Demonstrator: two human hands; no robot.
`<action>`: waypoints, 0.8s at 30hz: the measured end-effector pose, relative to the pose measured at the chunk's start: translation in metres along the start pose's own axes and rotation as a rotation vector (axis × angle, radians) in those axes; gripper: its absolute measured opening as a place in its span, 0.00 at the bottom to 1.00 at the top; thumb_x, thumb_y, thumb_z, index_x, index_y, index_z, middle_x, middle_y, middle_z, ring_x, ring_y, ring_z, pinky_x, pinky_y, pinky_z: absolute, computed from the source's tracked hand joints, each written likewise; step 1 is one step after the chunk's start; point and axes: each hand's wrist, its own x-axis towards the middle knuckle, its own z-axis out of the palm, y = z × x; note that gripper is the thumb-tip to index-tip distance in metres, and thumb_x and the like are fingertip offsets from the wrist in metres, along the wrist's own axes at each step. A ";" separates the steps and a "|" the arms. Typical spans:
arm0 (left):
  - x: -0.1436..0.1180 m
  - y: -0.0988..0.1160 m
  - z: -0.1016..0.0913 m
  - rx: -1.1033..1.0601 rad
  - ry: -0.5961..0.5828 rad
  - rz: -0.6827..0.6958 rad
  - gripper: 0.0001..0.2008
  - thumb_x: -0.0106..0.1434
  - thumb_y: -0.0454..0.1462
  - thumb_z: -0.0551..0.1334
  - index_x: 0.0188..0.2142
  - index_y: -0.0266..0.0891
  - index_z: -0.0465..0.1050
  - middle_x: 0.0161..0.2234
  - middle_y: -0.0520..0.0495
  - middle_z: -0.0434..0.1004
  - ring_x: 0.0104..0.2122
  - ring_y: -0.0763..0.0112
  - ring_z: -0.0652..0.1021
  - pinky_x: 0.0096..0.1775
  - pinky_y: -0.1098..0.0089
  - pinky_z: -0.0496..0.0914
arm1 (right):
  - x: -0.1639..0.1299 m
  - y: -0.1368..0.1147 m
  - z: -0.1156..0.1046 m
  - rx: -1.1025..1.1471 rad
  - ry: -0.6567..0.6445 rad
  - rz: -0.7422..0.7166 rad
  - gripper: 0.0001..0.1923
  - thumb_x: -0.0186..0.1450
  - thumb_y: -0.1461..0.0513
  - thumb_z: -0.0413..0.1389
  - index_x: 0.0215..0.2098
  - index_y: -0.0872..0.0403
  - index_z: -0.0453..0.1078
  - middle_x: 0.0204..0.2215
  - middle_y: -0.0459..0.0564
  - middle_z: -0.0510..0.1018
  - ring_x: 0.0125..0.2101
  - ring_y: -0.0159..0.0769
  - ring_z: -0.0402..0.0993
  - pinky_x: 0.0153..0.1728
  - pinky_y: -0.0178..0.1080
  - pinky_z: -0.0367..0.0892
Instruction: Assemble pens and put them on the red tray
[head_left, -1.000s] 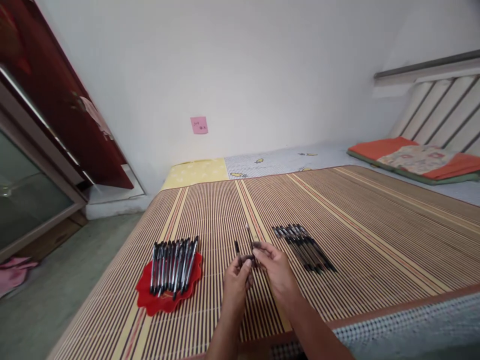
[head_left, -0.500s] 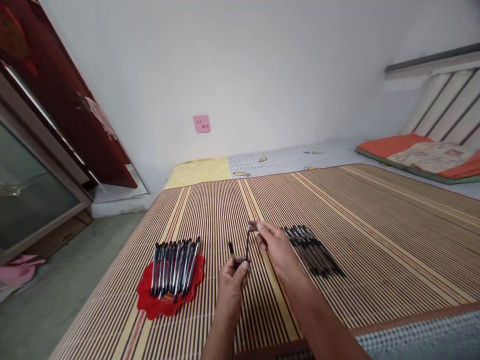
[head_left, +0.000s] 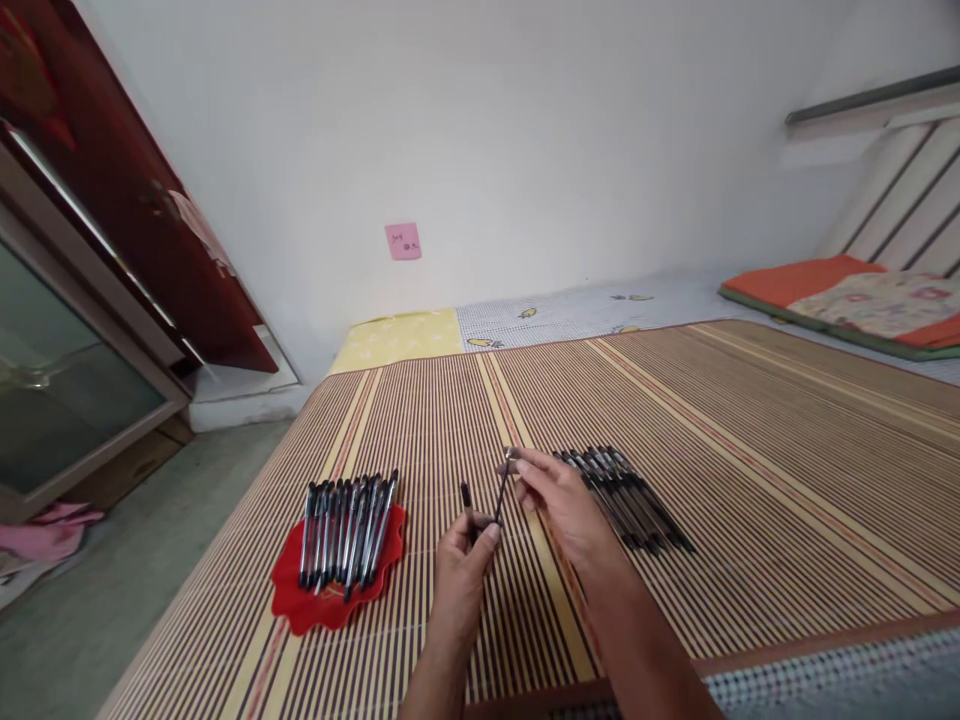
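Note:
A thin dark pen refill [head_left: 502,492] stands tilted between my two hands, above the mat. Its lower end is pinched by the thumb and fingers of my left hand [head_left: 461,560], which also holds a black pen part [head_left: 465,496], perhaps a cap, sticking up beside it. At the shiny upper tip, the fingers of my right hand [head_left: 559,500] are closed on the refill. Left of my hands, several clear pens with black ends [head_left: 349,530] lie side by side on a red scalloped cloth [head_left: 289,597]. Several dark pens [head_left: 630,500] lie in a row beyond my right forearm.
A striped bamboo mat [head_left: 420,420] covers the bed. Folded orange bedding [head_left: 787,283] lies at the far right near a white railing. A pink note [head_left: 403,241] is stuck on the white wall. The door [head_left: 150,190] is at the left.
My right hand has shifted slightly right and down, and the refill now leans more to the right. My left hand has barely moved. The view has turned a little.

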 end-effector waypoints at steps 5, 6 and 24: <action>0.000 -0.005 0.000 0.121 -0.075 0.040 0.15 0.53 0.47 0.72 0.30 0.38 0.74 0.26 0.52 0.69 0.28 0.72 0.67 0.33 0.73 0.62 | -0.005 -0.006 -0.006 -0.040 0.005 -0.009 0.16 0.58 0.52 0.66 0.37 0.55 0.79 0.21 0.44 0.74 0.22 0.29 0.66 0.23 0.33 0.59; -0.001 -0.006 0.000 0.131 -0.079 0.046 0.15 0.54 0.47 0.72 0.30 0.38 0.74 0.26 0.52 0.68 0.28 0.72 0.67 0.33 0.73 0.62 | -0.005 -0.007 -0.007 -0.042 0.001 -0.004 0.16 0.58 0.52 0.66 0.35 0.55 0.78 0.20 0.44 0.74 0.21 0.29 0.66 0.23 0.33 0.59; -0.018 -0.001 0.015 -0.174 -0.194 -0.195 0.20 0.49 0.45 0.76 0.29 0.38 0.68 0.22 0.57 0.62 0.20 0.81 0.59 0.23 0.77 0.52 | -0.013 -0.017 -0.020 -0.015 -0.142 0.017 0.12 0.58 0.54 0.67 0.31 0.54 0.76 0.22 0.44 0.77 0.22 0.29 0.69 0.25 0.32 0.63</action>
